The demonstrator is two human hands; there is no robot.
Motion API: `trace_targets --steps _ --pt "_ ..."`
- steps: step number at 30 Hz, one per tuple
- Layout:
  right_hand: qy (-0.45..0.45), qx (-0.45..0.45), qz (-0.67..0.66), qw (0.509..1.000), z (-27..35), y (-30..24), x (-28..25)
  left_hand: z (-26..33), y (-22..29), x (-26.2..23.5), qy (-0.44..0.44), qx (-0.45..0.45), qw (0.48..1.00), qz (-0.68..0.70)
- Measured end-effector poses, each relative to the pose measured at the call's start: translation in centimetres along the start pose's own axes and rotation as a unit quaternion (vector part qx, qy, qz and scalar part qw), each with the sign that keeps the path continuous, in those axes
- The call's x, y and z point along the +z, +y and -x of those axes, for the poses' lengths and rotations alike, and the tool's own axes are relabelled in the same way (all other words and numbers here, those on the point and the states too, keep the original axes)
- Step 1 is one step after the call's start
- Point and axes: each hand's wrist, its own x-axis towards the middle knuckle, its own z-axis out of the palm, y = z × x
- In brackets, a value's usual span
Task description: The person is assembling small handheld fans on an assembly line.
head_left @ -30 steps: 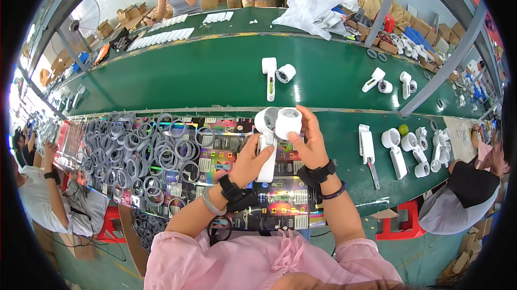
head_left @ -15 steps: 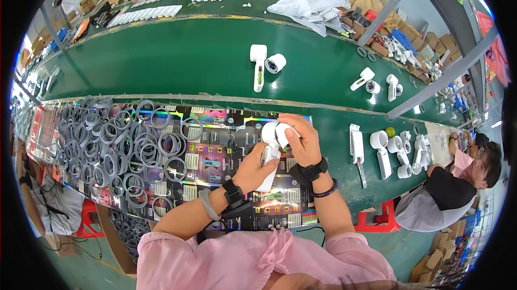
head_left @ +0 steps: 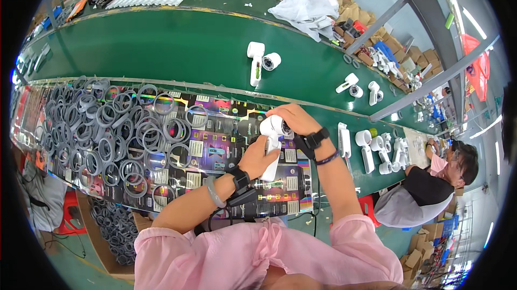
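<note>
- Gripping the white handheld device (head_left: 271,147) by its handle, the left hand (head_left: 257,158) is wrapped firmly around the lower shaft, fingers closed on it.
- The right hand (head_left: 292,119) is now coming over the round head of the device, fingers curled down and pinching at the top; a second ago both hands were holding it higher and more upright, with the head showing plainly between them.
- The device is now dropping lower and closer in, tilting over the printed cards — to my eye the head piece is being pressed or seated, though the fingers are hiding the joint itself.
- Black wristbands are showing on both wrists, and a grey bangle on the left forearm.
- The bench (head_left: 226,145) under the hands is covered in glossy printed cards, with a big heap of grey rings (head_left: 102,128) spreading to the left.
- Beyond it the green conveyor belt (head_left: 172,42) is carrying more white devices: one pair (head_left: 260,61) straight ahead, others (head_left: 360,86) further right.
- A row of finished white units (head_left: 377,147) is lying just right of the hands.
- A co-worker in a dark top (head_left: 425,188) is sitting at the right end; cardboard boxes and a white bag (head_left: 307,7) are crowding the far side.
</note>
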Motion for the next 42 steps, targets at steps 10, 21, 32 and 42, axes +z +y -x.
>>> trace_targets --steps 10,21,32,42 --pt "-0.155 0.033 0.139 0.978 -3.7 0.5 1.7 -0.6 -2.2 0.5 0.000 0.015 1.000 0.021" --pt "0.025 0.079 0.197 0.977 -2.1 -0.6 4.0 -0.2 -1.4 0.0 -0.029 0.021 0.999 0.004" --pt "0.067 0.186 0.148 0.969 -2.3 0.5 4.1 -0.7 -0.9 -0.1 -0.048 -0.008 0.999 0.019" --pt "0.079 0.040 -0.003 0.996 2.5 -1.9 3.1 -0.4 0.6 -1.9 -0.121 -0.133 0.915 0.361"
